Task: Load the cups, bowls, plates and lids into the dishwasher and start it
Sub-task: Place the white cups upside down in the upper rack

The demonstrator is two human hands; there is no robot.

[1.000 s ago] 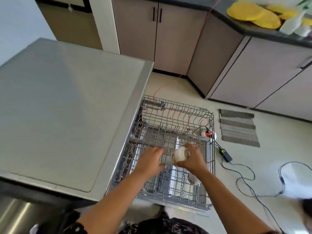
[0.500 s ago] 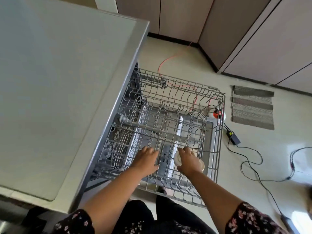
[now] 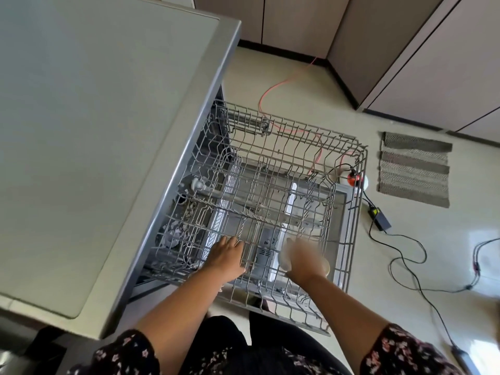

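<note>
While the wire rack stands pulled out from under the bench, I have both grips over its near end. My left grip is wide, its fingers straight and lying flat on the rack wires. My right grip is smeared by blur, but I can see it curled over the top of a pale cup, which shows at both sides of the hand. That cup sits low in the near right part of the rack, just beside the left grip without touching it. I cannot tell whether it rests on the wires. Beyond the rack, on the floor, I see an orange cable, a black power adapter on its lead, and a grey striped mat near the cabinets.
</note>
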